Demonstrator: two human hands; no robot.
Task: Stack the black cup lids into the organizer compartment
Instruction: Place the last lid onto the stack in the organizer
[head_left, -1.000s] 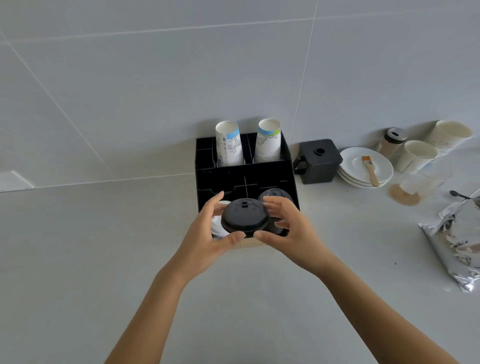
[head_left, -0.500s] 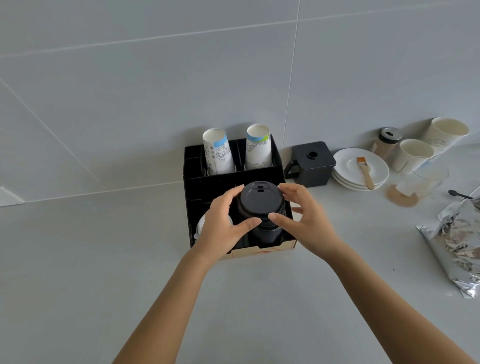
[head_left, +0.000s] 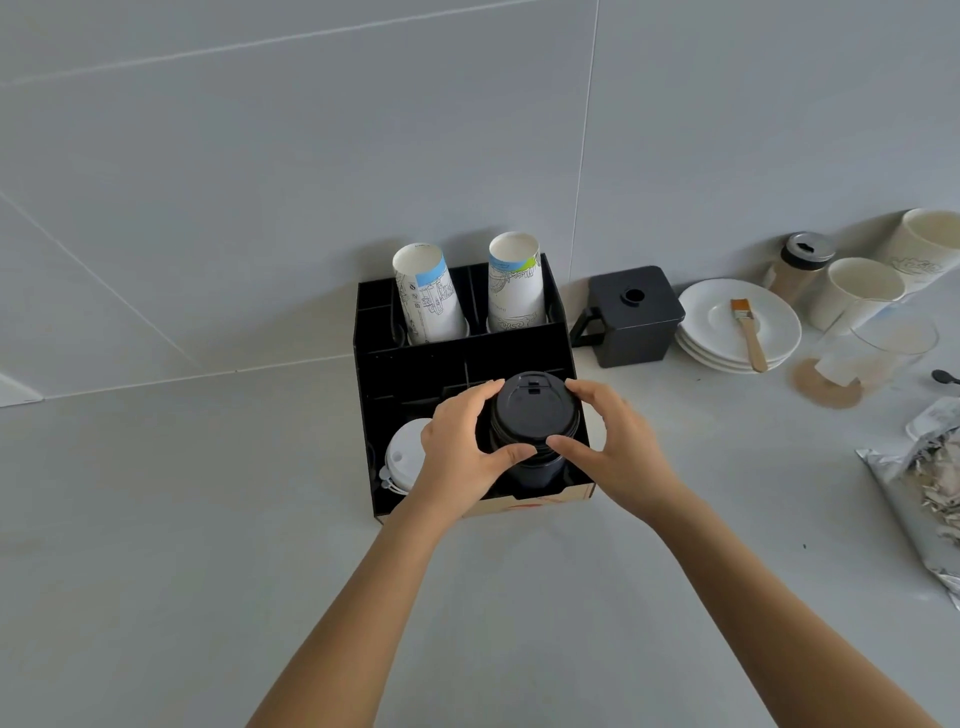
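Note:
A stack of black cup lids (head_left: 532, 413) stands in the front right compartment of the black organizer (head_left: 457, 361). My left hand (head_left: 462, 447) grips the stack's left side, thumb in front and fingers behind. My right hand (head_left: 613, 447) cups the right side the same way. The lower lids are partly hidden by my thumbs. White lids (head_left: 402, 460) lie in the front left compartment, partly behind my left hand.
Two printed paper cup stacks (head_left: 428, 299) stand in the organizer's back row. To the right sit a black square container (head_left: 631, 314), white plates (head_left: 737, 325) with a brush (head_left: 748, 332), a shaker jar (head_left: 802, 260), paper cups (head_left: 857, 291), spilled powder (head_left: 826, 387) and a foil bag (head_left: 930, 483).
Both hands carried the black lids from in front of the organizer up and back over the front right compartment, and the stack now sits lower inside it.

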